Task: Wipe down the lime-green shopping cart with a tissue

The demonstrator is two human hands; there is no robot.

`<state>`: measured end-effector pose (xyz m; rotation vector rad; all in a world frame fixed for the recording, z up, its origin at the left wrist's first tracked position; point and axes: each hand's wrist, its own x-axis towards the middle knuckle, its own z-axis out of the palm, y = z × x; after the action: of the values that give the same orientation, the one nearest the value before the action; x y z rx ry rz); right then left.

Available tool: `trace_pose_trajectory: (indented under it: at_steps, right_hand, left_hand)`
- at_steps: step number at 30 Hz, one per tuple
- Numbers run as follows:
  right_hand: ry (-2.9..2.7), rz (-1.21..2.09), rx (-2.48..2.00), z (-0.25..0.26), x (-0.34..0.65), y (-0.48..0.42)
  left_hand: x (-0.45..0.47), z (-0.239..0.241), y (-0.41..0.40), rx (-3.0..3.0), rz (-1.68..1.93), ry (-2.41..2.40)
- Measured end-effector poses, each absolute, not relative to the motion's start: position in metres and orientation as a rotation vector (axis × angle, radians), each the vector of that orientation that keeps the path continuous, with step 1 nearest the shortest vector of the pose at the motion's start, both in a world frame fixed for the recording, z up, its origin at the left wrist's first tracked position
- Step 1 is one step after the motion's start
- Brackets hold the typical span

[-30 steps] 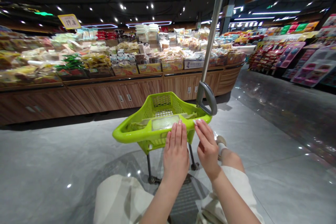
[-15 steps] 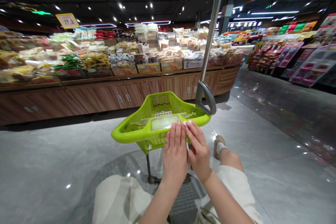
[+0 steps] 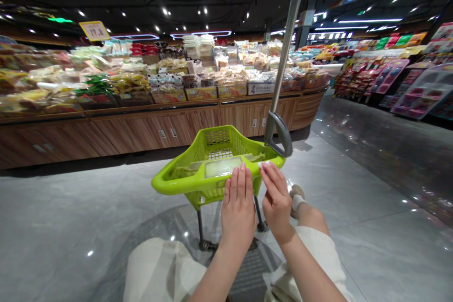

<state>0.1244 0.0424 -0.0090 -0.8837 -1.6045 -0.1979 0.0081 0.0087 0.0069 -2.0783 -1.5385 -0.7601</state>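
The green cart (image 3: 208, 190) is standing upright on the grey floor (image 3: 71, 226), and I am taking it as my landmark. Beyond the cart, a long wooden counter (image 3: 191, 122) is running across my view, bearing heaps of packaged goods (image 3: 129, 82). On the near side of the cart, legs in pale shorts (image 3: 155, 269) are spreading apart. At the cart's right-hand corner a metal pole (image 3: 286, 42) is rising at a slant. Through the head camera I am seeing both hands at the cart's near bar (image 3: 171, 186). I am laying the left hand (image 3: 239, 212) back upward, its fingers straight and side by side, their tips at the right end of the cart's clear panel (image 3: 222, 166). The right hand (image 3: 278, 203) is meeting the bar farther right; its fingers are drawn together, holding a small white wad (image 3: 261, 165) against it. I am not making out the wad's material.
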Motion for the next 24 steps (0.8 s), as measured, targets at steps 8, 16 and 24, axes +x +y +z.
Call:
trace_pose_trajectory:
  at_steps: [8, 16, 24]
  right_hand:
    - [-1.63, -0.181, -0.867, -0.009, 0.143, 0.045]
    - [-1.463, -0.202, -0.934, -0.009, 0.125, 0.046]
    - [-1.74, -0.126, -0.797, -0.008, 0.128, 0.04]
  left_hand:
    - [0.001, 0.007, 0.009, -2.088, -0.772, -1.515]
    - [0.009, 0.007, 0.01, -2.033, -0.743, -1.54]
    - [0.005, 0.008, 0.01, -2.053, -0.749, -1.521]
